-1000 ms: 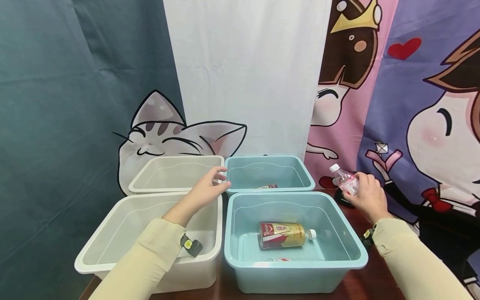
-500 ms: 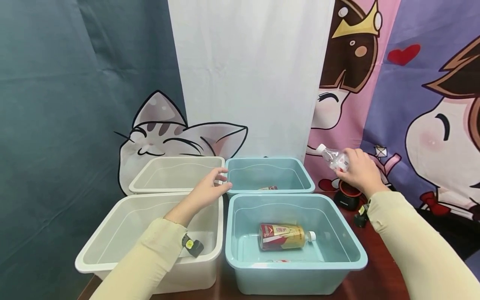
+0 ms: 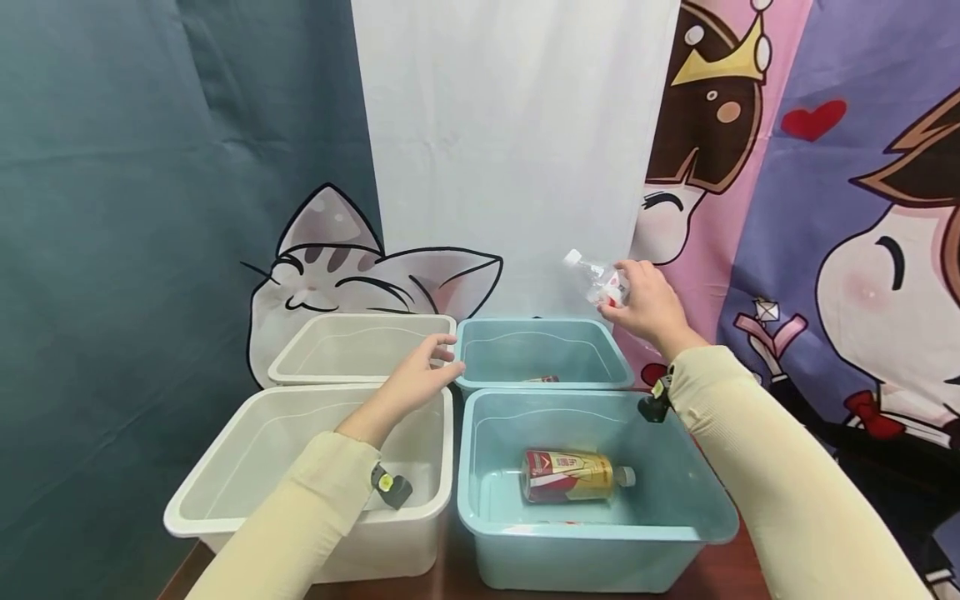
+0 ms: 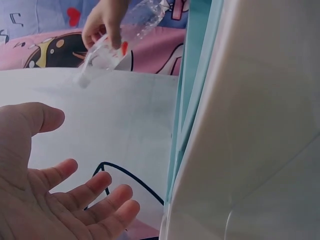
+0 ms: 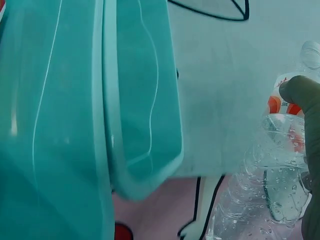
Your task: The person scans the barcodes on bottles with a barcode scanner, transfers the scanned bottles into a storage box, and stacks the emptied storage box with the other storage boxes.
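My right hand [image 3: 647, 307] grips a clear plastic bottle [image 3: 597, 279] with a white cap and a red-and-white label, raised over the back blue bin [image 3: 471, 333]. The bottle tilts, its cap toward the upper left. Droplets show inside it in the right wrist view, where my thumb [image 5: 300, 92] lies across the label. My left hand [image 3: 420, 377] hangs above the white bins with nothing in it, fingers relaxed and spread apart in the left wrist view. In the front blue bin [image 3: 585, 560] lies a bottle [image 3: 570, 477] with a red-and-gold label.
A front white bin [image 3: 375, 546] and a back white bin [image 3: 360, 321] stand left of the blue ones. Part of a labelled item [image 3: 546, 379] shows in the back blue bin. A cartoon-printed curtain [image 3: 510, 167] hangs behind. The bins stand on a dark red-brown table [image 3: 738, 575].
My right hand has carried the clear bottle leftward and up, from right of the blue bins to above the back blue one. The left hand has hardly moved.
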A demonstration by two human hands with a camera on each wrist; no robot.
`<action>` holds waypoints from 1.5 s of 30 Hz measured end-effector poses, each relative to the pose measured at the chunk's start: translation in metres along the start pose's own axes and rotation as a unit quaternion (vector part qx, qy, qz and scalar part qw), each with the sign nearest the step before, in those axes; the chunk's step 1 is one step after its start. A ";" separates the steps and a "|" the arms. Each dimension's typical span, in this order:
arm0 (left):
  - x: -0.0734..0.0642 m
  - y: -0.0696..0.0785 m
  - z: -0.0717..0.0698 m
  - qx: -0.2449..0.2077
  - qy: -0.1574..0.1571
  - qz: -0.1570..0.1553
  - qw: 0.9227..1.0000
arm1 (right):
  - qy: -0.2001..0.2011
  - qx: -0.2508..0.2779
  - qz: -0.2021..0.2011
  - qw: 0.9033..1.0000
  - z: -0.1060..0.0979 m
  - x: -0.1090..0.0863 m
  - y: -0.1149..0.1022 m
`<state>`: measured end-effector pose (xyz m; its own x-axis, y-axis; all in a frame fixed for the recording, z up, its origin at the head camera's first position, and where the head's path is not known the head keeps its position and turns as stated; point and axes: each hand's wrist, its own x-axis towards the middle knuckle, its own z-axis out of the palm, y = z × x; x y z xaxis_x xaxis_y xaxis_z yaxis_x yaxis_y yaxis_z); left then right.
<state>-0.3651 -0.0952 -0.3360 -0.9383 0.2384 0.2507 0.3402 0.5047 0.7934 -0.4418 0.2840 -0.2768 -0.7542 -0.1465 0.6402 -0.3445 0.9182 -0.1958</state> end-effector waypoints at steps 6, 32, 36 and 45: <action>0.001 -0.005 -0.003 -0.002 0.007 -0.014 1.000 | -0.021 0.013 0.008 1.000 0.015 0.011 -0.024; -0.034 -0.008 -0.051 0.152 -0.055 -0.022 0.987 | -0.086 0.093 -0.065 0.990 0.112 0.041 -0.177; -0.059 -0.006 -0.066 0.191 -0.073 -0.029 0.978 | -0.095 0.128 -0.059 0.986 0.116 0.042 -0.186; -0.115 -0.018 -0.082 0.272 -0.077 -0.017 0.959 | -0.113 0.219 -0.061 0.967 0.133 0.043 -0.220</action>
<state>-0.2681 -0.1996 -0.3340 -0.9435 0.3120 0.1120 0.3307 0.8626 0.3829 -0.4723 0.0271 -0.3051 -0.7792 -0.3654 0.5093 -0.6048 0.6518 -0.4576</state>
